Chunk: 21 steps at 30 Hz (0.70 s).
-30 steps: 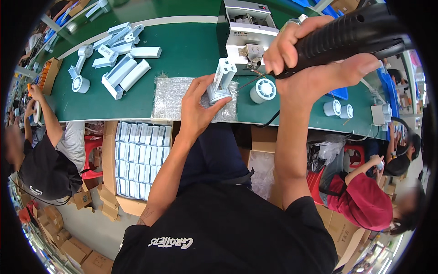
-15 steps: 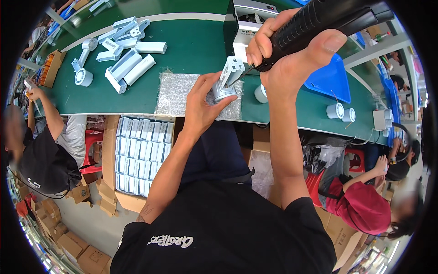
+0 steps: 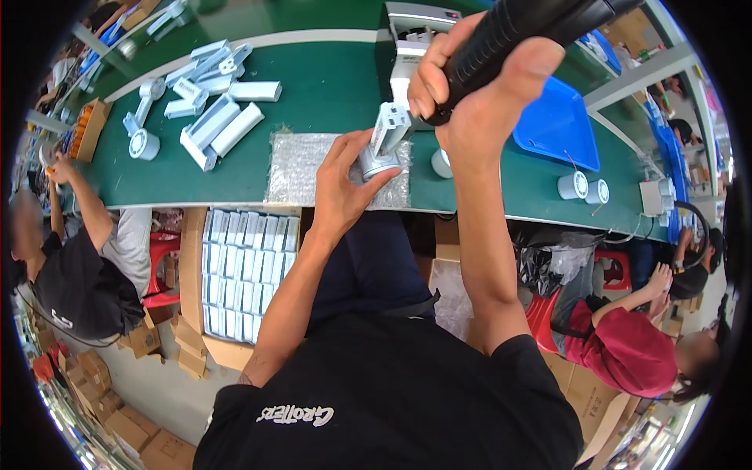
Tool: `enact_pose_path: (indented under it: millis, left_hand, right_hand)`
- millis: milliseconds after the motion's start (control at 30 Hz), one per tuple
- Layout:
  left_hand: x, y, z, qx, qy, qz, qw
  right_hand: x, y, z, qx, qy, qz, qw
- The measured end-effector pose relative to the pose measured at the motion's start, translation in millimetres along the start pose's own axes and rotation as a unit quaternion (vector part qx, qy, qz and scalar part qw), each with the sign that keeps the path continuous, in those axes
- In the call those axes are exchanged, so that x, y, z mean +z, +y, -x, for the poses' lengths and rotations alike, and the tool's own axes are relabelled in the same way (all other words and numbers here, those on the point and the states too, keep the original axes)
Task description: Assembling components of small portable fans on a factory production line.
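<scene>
My left hand [image 3: 345,188] grips a grey plastic bracket part [image 3: 382,145] with a round base, held upright over a sheet of bubble wrap [image 3: 301,168] on the green table [image 3: 313,86]. My right hand [image 3: 478,86] is closed around the black handle of a power screwdriver [image 3: 533,27], whose tip end is hidden behind my fingers close to the top of the bracket. Both forearms rise from my black shirt at the bottom.
Several similar grey parts [image 3: 207,117] lie at the table's left. A white machine [image 3: 415,35] stands behind the bracket, a blue tray [image 3: 560,129] to the right, small white cylinders [image 3: 583,188] beyond. A box of white packs [image 3: 247,270] sits below the table. People sit on both sides.
My left hand keeps its hold on the bracket on the bubble wrap. My right hand with the screwdriver has moved left and down, until it is right over the bracket.
</scene>
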State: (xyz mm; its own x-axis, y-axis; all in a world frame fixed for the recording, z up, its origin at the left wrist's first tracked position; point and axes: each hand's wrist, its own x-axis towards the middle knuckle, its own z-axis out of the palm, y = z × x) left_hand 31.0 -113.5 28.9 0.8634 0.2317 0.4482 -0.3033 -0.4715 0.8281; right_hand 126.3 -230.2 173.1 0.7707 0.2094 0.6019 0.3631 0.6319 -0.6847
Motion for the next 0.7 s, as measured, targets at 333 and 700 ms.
enact_pose_path:
  millis: [333, 700]
  left_hand:
    - [0, -3, 0, -0.006, 0.002, 0.014, 1.0]
    - [-1, -6, 0, -0.005, 0.008, 0.006, 1.0]
  right_hand:
    - [-46, -28, -60, 0.003, 0.009, -0.31, 0.951]
    - [-36, -10, -59, -0.039, 0.112, 0.176, 0.977]
